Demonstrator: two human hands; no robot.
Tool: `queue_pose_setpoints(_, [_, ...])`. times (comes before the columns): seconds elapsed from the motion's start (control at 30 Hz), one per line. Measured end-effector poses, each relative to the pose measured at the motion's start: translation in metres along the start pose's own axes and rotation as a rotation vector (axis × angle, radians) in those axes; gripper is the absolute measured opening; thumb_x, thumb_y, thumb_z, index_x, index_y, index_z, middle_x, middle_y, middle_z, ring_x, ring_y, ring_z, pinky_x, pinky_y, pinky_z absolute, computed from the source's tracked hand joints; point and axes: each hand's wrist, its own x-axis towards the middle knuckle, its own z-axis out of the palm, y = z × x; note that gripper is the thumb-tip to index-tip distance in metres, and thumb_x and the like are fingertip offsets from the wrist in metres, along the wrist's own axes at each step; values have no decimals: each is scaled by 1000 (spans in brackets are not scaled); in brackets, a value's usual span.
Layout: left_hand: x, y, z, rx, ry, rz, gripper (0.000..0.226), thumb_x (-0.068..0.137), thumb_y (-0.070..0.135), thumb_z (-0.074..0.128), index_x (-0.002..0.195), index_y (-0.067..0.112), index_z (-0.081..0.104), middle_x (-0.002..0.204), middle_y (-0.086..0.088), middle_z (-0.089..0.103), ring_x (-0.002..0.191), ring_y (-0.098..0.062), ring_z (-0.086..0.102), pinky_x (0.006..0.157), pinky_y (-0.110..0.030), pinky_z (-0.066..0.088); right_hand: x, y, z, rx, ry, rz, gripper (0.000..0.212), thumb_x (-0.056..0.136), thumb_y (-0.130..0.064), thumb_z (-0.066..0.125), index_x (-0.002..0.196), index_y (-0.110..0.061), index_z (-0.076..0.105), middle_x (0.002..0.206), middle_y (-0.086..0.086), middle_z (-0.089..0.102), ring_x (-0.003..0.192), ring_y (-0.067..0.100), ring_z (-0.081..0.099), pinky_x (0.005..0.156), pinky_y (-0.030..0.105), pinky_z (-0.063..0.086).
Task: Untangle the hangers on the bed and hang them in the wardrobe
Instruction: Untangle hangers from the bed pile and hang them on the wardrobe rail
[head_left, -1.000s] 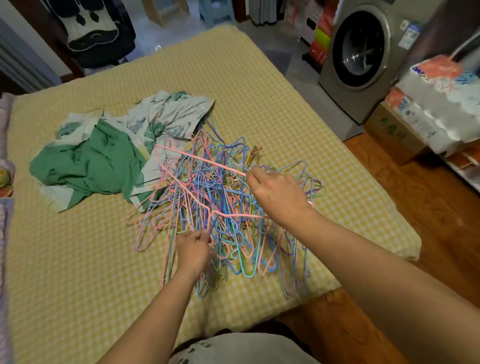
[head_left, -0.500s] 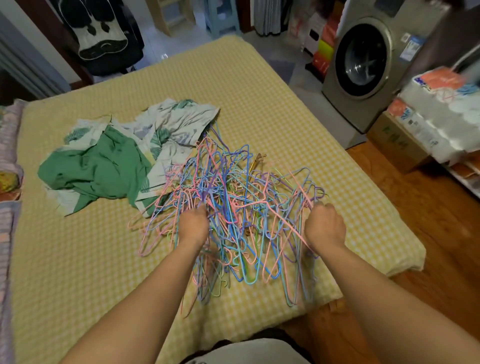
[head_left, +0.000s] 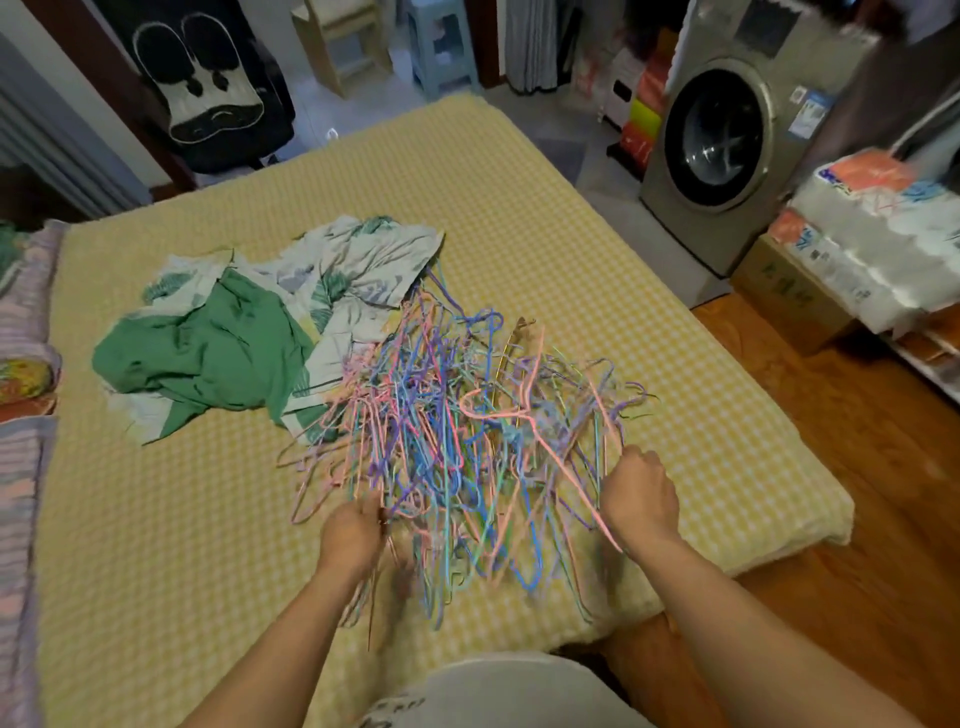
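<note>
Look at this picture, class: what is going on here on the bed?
A person stands at the yellow checked bed, working at a tangled heap of coloured wire hangers. The left hand grips strands at the heap's near left edge; the right hand holds a pink hanger at its right. Crumpled green and leaf-print cloth lies beside the heap. No hanger is free yet.

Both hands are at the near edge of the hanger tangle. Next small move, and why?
Probably draw the right hand back with its pink wire hanger while the left hand pins the tangle of coloured wire hangers: that pink one lies on top, seemingly least snagged.
</note>
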Motion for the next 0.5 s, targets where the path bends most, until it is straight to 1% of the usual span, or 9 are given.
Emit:
queue_pose_setpoints(0.07, [9,19,13,-87,-18,141,54,94,55,40,75,14,69,71,-12,72,68,-34,71,69,-44,59,-2,-7,7,5,-22,7,25,88,-8,48,110,-6,60,111,17,60,102,41,64,83,42,52])
queue_pose_setpoints(0.1, [7,35,16,-47,4,268,57,97,54,34,76,12,67,67,-11,70,64,-33,69,64,-42,57,-4,-10,9,10,-31,17,26,87,-10,49,110,-6,61,110,18,61,102,41,64,83,42,52])
queue_pose_setpoints(0.17, [13,55,15,256,77,469,56,102,50,28,82,12,65,75,-10,69,72,-33,67,68,-42,53,-4,-13,12,48,-30,36,26,87,-12,50,109,-4,62,110,21,63,101,42,64,82,43,52])
queue_pose_setpoints(0.23, [37,63,4,542,3,493,45,104,40,36,93,10,67,91,-15,71,87,-34,67,76,-41,52,-3,-13,16,137,-38,120,26,85,-10,50,107,-3,62,110,23,65,101,43,64,81,41,51])
queue_pose_setpoints(0.27, [48,68,-4,576,-42,482,43,104,38,39,92,8,67,94,-16,72,88,-35,68,78,-41,52,-3,-12,18,193,-44,168,25,85,-9,49,105,-4,63,110,23,65,101,43,63,79,40,49])
queue_pose_setpoints(0.33, [56,86,-15,599,-45,520,46,104,41,39,77,11,61,82,-15,69,81,-36,68,74,-43,52,-5,-11,19,285,-67,263,24,86,-13,49,105,-6,62,111,23,66,101,43,62,75,38,44])
queue_pose_setpoints(0.37, [53,99,-17,632,-26,605,47,105,43,37,72,14,54,76,-12,63,77,-36,65,70,-42,50,-6,-11,18,329,-79,323,24,88,-14,49,105,-6,62,111,24,65,101,43,61,72,36,41])
queue_pose_setpoints(0.43, [33,115,-13,731,-14,731,46,105,42,35,71,16,50,75,-11,57,77,-37,61,66,-40,44,-5,-10,20,446,-97,400,24,90,-15,50,104,-2,64,108,26,65,97,43,60,70,33,38])
queue_pose_setpoints(0.5, [6,101,-5,773,-3,781,44,105,42,37,77,15,58,82,-13,64,80,-37,63,66,-39,44,-1,-12,24,570,-133,419,26,88,-20,52,96,0,67,99,28,66,87,42,60,69,38,44])
